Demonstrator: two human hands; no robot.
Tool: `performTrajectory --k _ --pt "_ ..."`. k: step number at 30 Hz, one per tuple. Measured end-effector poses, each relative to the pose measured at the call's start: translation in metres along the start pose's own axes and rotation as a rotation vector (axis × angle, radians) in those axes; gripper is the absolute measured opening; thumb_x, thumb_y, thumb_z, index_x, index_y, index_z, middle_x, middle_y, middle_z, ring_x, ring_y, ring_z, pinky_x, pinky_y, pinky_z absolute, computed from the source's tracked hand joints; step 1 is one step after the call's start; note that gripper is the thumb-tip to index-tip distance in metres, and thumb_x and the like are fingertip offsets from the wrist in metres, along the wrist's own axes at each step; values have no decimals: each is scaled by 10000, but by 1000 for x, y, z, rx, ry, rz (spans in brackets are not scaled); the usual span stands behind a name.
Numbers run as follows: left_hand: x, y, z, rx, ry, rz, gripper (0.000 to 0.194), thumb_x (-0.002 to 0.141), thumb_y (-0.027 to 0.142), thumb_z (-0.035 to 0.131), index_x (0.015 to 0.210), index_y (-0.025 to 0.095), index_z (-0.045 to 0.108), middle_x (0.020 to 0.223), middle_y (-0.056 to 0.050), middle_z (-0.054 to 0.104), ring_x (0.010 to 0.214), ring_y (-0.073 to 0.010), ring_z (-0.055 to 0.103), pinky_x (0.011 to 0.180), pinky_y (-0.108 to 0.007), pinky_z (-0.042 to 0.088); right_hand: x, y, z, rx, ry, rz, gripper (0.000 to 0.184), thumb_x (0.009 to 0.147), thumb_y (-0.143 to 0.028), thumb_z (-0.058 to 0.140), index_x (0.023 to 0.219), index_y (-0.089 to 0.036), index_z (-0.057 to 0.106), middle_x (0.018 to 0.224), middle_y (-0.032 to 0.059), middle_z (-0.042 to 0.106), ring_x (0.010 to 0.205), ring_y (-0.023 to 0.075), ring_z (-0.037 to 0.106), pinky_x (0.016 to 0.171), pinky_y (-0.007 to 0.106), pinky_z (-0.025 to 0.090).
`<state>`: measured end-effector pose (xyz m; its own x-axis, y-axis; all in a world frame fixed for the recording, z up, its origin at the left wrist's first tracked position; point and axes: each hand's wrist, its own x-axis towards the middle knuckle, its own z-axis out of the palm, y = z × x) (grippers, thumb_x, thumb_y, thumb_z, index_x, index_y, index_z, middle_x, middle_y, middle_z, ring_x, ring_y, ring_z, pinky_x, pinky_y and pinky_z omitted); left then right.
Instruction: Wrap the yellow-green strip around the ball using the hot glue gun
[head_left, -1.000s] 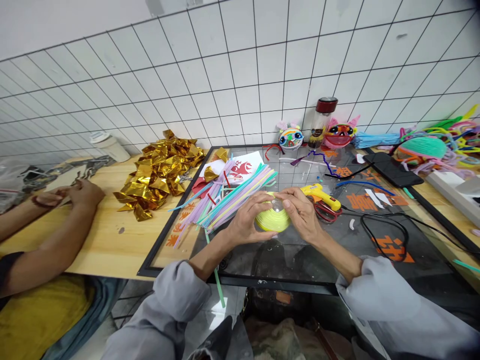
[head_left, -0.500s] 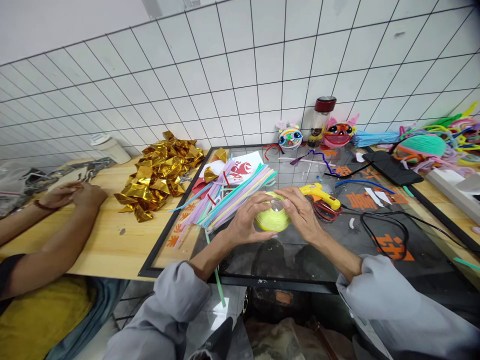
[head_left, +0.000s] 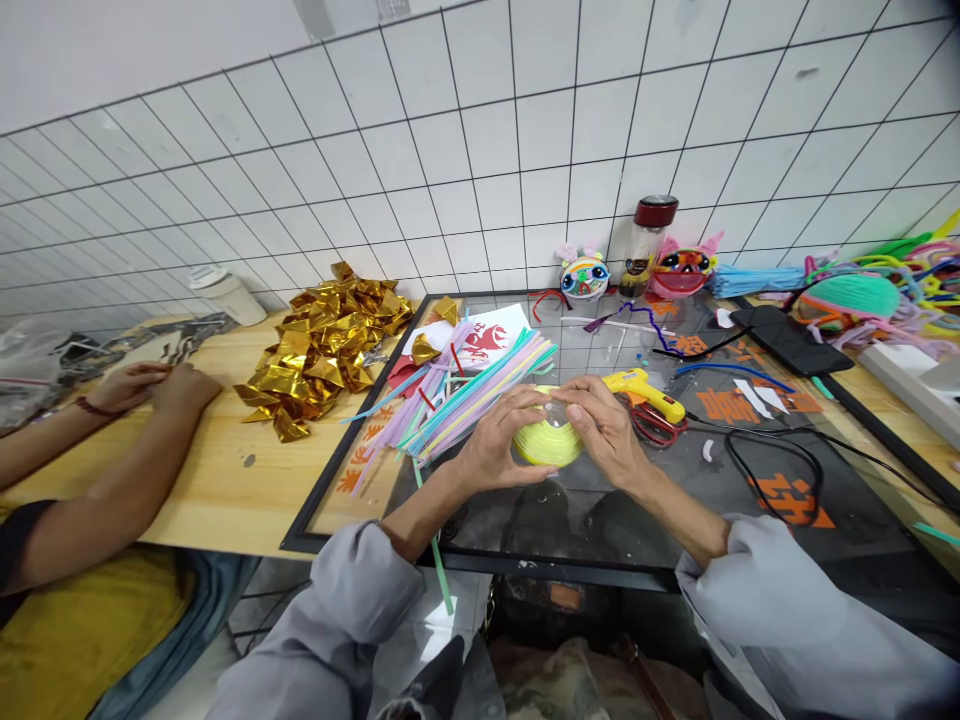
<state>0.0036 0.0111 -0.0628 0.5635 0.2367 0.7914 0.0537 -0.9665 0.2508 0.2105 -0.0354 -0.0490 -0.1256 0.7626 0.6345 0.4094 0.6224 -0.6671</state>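
Note:
Between my two hands is a round yellow coiled piece (head_left: 551, 446) with a clear, shiny centre on top, held just above the dark glass-topped board. My left hand (head_left: 501, 436) wraps its left side, thumb below and fingers over the top edge. From the other side my right hand (head_left: 604, 430) grips it, with fingertips at the upper rim near the centre. A bundle of pastel pipe cleaners (head_left: 465, 395) lies just left of my left hand. Close to my right hand are a yellow hot glue gun (head_left: 646, 392) and red-handled scissors (head_left: 657, 424).
Gold folded-foil pieces (head_left: 326, 350) are heaped at left, near another person's hands (head_left: 161, 385). Along the wall stand two decorated animal heads (head_left: 583, 275) and a glass bottle (head_left: 643, 250). A phone (head_left: 787, 338), black cable (head_left: 810, 465) and colourful pipe cleaners (head_left: 862, 305) lie on the right.
The view has shifted slightly, so most things appear a little farther right. My hands keep nearly the same hold on the yellow coiled piece.

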Motion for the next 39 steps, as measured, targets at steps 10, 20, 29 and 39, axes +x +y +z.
performTrajectory --k 10,20,29,39 --pt "0 0 0 8 3 -8 821 704 386 892 1370 252 430 1346 -178 617 1300 -327 595 1100 -589 494 -1 0 0 -43 -27 -21 451 1043 -526 422 1248 -249 714 1110 111 620 1083 253 612 957 458 513" --pt "-1 1 0 17 5 -2 847 722 400 881 1407 248 406 1318 -177 617 1281 -331 611 1093 -602 517 -1 2 1 -34 -4 -29 434 1037 -523 440 1220 -247 722 1101 113 623 1068 256 625 938 462 525" --pt "-4 4 1 24 18 -95 952 723 432 879 1491 206 364 1329 -180 601 1341 -351 579 1113 -577 520 -1 2 0 -43 -11 -20 455 1038 -539 424 1226 -248 718 1103 112 623 1075 258 617 943 469 521" --pt "0 3 -1 19 -4 -40 798 728 401 874 1378 216 450 1310 -181 625 1294 -341 600 1091 -577 525 -1 2 1 -14 -3 -20 465 1036 -545 436 1209 -233 734 1096 114 623 1074 254 616 946 459 517"
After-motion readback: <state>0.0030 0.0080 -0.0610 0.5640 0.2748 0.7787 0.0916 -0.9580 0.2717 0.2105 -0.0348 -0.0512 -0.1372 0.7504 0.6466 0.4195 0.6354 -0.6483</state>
